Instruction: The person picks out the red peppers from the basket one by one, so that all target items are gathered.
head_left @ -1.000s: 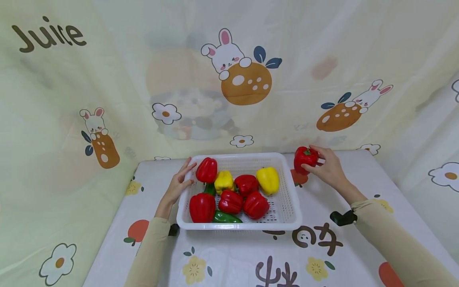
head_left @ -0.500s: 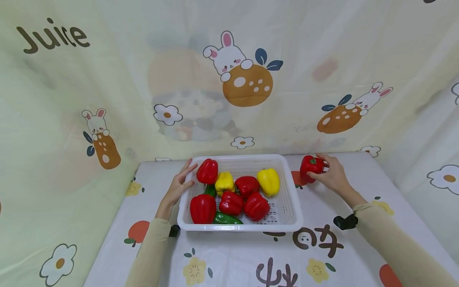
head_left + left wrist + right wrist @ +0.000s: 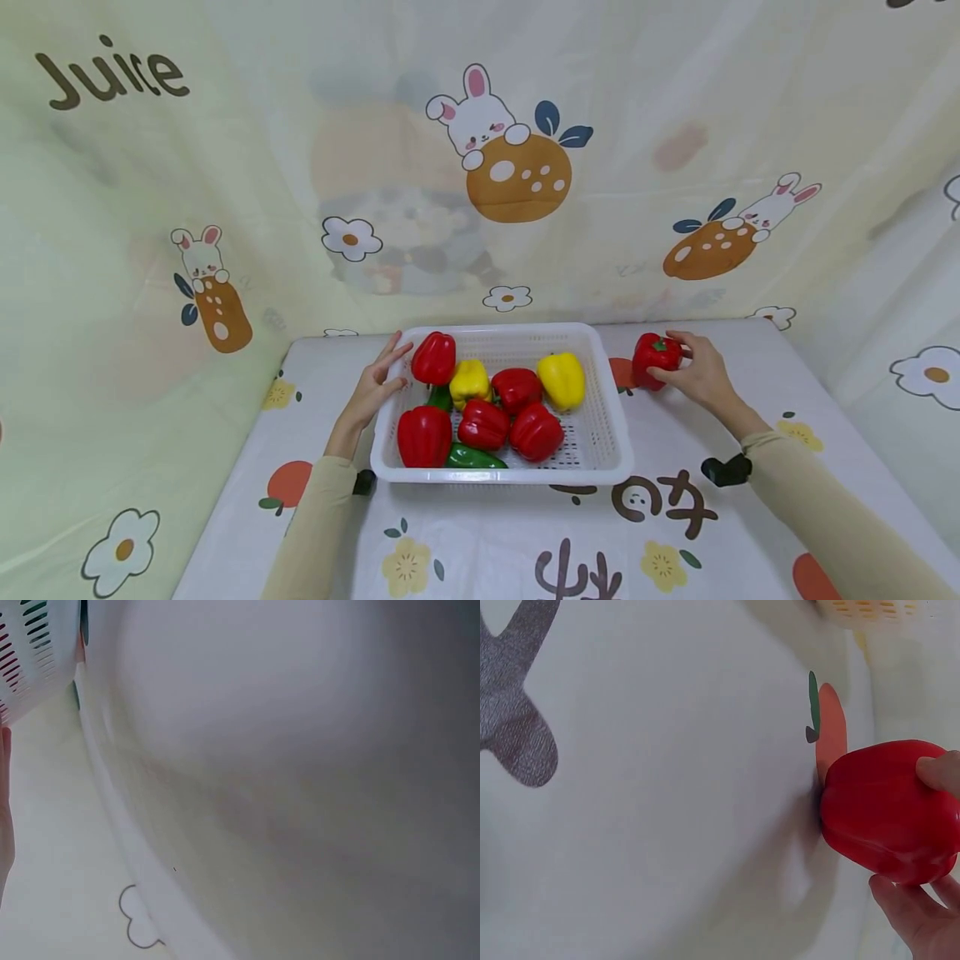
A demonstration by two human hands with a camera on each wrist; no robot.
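Over the past second the red bell pepper [image 3: 656, 362] in the person's right hand [image 3: 699, 372] has travelled down and a little to the right in the head view, from nearer the back edge of the table to a lower spot at right of centre. Most of that drop came in the first half-second; the last stretch is slighter. The gap to the white basket [image 3: 619, 425] has widened a little. The printed apple [image 3: 621, 371], earlier below the pepper, now peeks out at its left side. The black wrist device [image 3: 726, 471] has also slid lower and rightward. A dark printed mark [image 3: 917, 3] has entered the upper right corner.
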